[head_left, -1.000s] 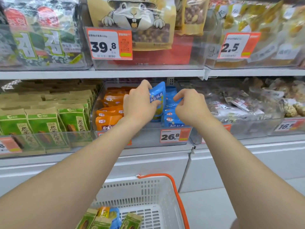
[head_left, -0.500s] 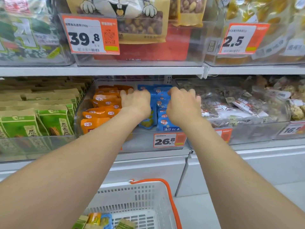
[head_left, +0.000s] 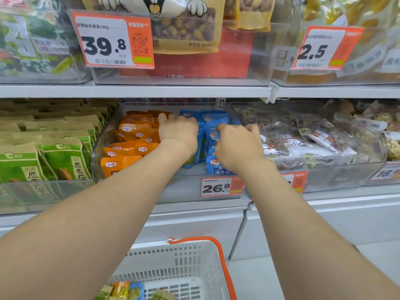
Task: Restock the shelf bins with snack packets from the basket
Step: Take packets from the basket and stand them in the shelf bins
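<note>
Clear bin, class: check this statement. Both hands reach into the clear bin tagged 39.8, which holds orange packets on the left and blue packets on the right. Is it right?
Wrong in one respect: in the head view the clear bin carries the price tag 26.8, not 39.8. The left hand and right hand do reach into it, orange packets left, blue packets right.

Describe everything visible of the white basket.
The basket is white plastic, its walls pierced with rows of slots. An orange handle lies along its right rim. It sits low in the view, open side up. A few packets, green, yellow and blue, lie in its near left corner. The left hand and right hand are away from it.
</note>
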Tool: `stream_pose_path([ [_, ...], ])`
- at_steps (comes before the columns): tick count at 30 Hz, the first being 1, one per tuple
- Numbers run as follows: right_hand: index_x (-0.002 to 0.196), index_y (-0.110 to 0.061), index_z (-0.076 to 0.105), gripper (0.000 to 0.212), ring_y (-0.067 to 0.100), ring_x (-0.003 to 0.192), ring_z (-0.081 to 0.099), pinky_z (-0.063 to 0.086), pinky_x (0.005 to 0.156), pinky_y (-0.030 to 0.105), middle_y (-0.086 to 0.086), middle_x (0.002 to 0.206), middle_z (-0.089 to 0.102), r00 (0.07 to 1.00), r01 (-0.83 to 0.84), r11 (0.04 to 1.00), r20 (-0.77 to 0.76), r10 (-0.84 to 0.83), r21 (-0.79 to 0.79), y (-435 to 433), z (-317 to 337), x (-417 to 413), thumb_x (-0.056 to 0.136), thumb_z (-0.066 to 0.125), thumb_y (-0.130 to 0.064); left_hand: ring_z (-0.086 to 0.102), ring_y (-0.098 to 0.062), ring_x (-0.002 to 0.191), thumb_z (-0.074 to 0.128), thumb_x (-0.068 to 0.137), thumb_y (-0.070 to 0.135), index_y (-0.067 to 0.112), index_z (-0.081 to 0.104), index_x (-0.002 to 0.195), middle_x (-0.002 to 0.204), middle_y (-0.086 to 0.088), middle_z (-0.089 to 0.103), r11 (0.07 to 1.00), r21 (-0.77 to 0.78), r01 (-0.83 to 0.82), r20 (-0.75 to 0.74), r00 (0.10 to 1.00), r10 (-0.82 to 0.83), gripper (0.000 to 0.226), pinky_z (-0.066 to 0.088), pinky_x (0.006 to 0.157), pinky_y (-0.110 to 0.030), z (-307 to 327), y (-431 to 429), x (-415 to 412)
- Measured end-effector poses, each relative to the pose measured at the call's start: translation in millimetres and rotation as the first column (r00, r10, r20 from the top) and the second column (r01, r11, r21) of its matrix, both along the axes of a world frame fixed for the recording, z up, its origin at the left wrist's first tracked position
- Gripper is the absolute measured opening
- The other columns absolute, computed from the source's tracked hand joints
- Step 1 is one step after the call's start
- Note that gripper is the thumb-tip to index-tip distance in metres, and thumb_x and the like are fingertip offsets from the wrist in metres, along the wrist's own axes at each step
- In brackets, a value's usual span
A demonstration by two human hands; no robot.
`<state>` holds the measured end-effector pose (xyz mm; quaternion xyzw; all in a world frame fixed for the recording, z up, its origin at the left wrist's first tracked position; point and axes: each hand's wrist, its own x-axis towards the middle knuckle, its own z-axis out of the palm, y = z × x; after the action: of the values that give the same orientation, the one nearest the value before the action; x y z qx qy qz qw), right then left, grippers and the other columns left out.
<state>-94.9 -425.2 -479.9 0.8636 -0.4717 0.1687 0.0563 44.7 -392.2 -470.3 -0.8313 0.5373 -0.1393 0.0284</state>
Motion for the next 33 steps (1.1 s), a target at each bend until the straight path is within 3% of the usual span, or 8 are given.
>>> stream_pose_path([
  [7,0.131,-0.018,0.060,0.041,0.028,0.099,0.065,0.027,0.102,0.041,0.003,0.102,0.072,0.999,-0.012,1.000,0.035,0.012,0.009,0.1,0.9,0.0,0.092,0.050,-0.011,0.053,-0.034,0.125,0.070,0.091,0.008,0.018,0.051,0.143,0.131,-0.013,0.058,0.998,-0.008,0.064,-0.104,0.993,-0.064,0.057,0.034,0.106,-0.045,-2.5,-18.2,4.7],
  [12,0.133,-0.017,0.060,0.045,0.029,0.105,0.062,0.028,0.102,0.042,0.004,0.108,0.070,0.998,-0.038,0.999,0.053,0.037,0.005,-2.0,-0.6,-0.8,0.090,0.048,-0.007,0.057,-0.036,0.124,0.077,0.093,0.010,0.015,0.049,0.149,0.140,-0.017,0.053,0.994,-0.056,0.091,-0.250,0.963,-0.102,0.062,0.049,0.100,-0.041,-9.4,-28.2,10.2],
  [16,0.135,-0.013,0.059,0.045,0.034,0.116,0.056,0.033,0.101,0.043,0.010,0.121,0.065,0.997,-0.023,1.000,0.073,0.024,-0.015,3.0,0.5,-0.8,0.091,0.052,-0.008,0.058,-0.035,0.121,0.075,0.091,0.006,0.016,0.052,0.144,0.132,-0.015,0.058,0.987,-0.087,0.132,-0.170,0.975,-0.145,0.059,0.046,0.101,-0.043,-13.8,-23.4,10.1],
  [22,0.137,-0.007,0.057,0.044,0.034,0.123,0.049,0.038,0.103,0.042,0.013,0.132,0.057,0.996,-0.039,0.999,0.076,0.041,-0.026,25.4,3.7,-4.1,0.093,0.057,-0.012,0.059,-0.036,0.118,0.083,0.089,0.026,0.016,0.055,0.137,0.121,-0.013,0.068,0.959,-0.237,0.157,-0.026,0.986,-0.168,0.056,0.041,0.097,-0.044,-2.5,1.0,9.6],
  [25,0.125,-0.009,0.063,0.037,0.033,0.115,0.053,0.045,0.095,0.041,0.012,0.123,0.061,0.991,-0.074,0.994,0.107,0.083,-0.085,46.4,10.8,-3.5,0.090,0.055,-0.009,0.061,-0.035,0.112,0.082,0.089,0.017,0.018,0.063,0.128,0.118,-0.008,0.071,0.861,-0.452,0.234,0.009,0.966,-0.258,0.043,0.045,0.089,-0.046,-1.2,29.3,14.7],
  [27,0.107,-0.011,0.071,0.025,0.035,0.100,0.060,0.047,0.076,0.039,0.013,0.105,0.067,0.985,-0.121,0.992,0.117,0.123,-0.026,65.5,13.3,-0.4,0.088,0.054,-0.009,0.059,-0.033,0.103,0.078,0.089,0.013,0.019,0.066,0.116,0.109,-0.005,0.070,0.759,-0.568,0.318,0.045,0.933,-0.358,0.029,0.041,0.080,-0.042,-6.9,56.1,20.6],
  [30,0.093,-0.012,0.074,0.023,0.041,0.085,0.062,0.046,0.065,0.035,0.017,0.088,0.066,0.969,-0.244,0.954,0.010,0.246,0.173,99.7,2.9,6.2,0.084,0.052,-0.012,0.054,-0.032,0.088,0.072,0.090,0.009,0.015,0.066,0.099,0.096,-0.006,0.063,0.617,-0.629,0.473,0.156,0.854,-0.496,0.012,0.037,0.070,-0.041,-21.4,101.2,29.5],
  [33,0.089,-0.015,0.073,0.021,0.036,0.089,0.063,0.054,0.072,0.037,0.015,0.094,0.068,0.925,-0.294,0.863,-0.106,0.366,0.410,135.8,-21.9,13.0,0.082,0.053,-0.013,0.053,-0.032,0.084,0.066,0.093,0.003,0.011,0.066,0.095,0.092,-0.007,0.061,0.564,-0.582,0.586,0.211,0.778,-0.591,0.008,0.043,0.065,-0.044,-42.1,143.6,36.0],
])
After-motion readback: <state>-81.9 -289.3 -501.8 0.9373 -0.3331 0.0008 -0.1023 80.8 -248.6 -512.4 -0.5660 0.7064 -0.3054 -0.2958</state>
